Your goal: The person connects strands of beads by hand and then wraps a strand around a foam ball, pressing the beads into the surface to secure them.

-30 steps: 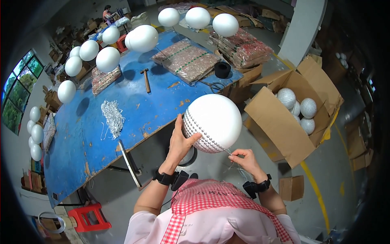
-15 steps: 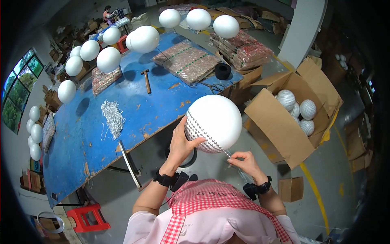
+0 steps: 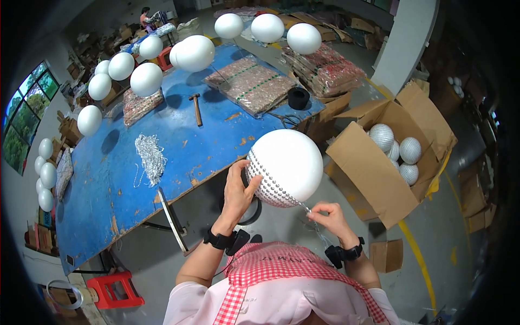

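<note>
Beyond the blue table [image 3: 108, 179], just off its near edge, the left hand [image 3: 238, 189] cups a white foam ball [image 3: 285, 167] from the side while the right hand [image 3: 329, 214], below the ball, pinches a silver bead string [image 3: 303, 206], seemingly mid-wrapping, so next the ball likely needs turning.

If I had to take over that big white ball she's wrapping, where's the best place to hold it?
Probably cup the large white ball on its bare upper half, coming from the far side opposite the left hand. The lower band is already covered in silver beads, and the bead strand runs off its bottom to the right hand, so a grip there would likely disturb it.
</note>
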`<state>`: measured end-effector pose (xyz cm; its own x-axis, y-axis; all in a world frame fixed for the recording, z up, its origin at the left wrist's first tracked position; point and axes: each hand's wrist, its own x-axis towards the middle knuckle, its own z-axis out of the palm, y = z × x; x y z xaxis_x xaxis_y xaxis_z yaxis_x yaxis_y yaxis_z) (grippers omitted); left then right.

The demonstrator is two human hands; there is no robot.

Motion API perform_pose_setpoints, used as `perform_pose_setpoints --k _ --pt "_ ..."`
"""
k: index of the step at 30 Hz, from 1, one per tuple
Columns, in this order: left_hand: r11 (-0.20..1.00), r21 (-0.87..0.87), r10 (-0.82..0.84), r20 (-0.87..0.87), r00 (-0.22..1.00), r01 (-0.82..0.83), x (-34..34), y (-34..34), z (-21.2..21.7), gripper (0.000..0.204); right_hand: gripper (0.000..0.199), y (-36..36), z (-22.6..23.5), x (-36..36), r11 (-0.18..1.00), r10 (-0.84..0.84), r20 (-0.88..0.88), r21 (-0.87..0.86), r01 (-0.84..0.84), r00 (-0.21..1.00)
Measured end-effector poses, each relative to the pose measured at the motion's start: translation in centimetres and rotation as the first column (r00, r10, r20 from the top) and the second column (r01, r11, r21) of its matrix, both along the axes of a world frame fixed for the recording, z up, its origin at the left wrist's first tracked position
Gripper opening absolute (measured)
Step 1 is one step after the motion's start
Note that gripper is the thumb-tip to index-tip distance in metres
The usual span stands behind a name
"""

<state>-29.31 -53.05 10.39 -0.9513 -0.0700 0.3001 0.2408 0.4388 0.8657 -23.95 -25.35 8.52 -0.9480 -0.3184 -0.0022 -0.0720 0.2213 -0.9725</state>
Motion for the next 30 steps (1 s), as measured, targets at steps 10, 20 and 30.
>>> perform_pose_setpoints --k 10,20,30 --pt "0.997 -0.074 0.005 0.005 1.0 -0.005 0.0 0.1 -0.2 0.06 0.01 0.1 1.5 0.5 0.999 0.028 0.024 -0.025 -0.027 0.999" --pt "0.997 -0.069 -0.037 0.077 0.996 0.042 0.1 -0.1 -0.3 0.086 0.013 0.2 0.8 0.2 1.0 0.013 0.026 -0.021 -0.013 1.0" --pt "0.993 0.104 -0.058 0.075 0.996 0.05 -0.3 -0.1 -1.0 0.078 0.013 0.3 -0.1 -0.4 0.997 -0.069 0.074 -0.023 0.071 0.995"
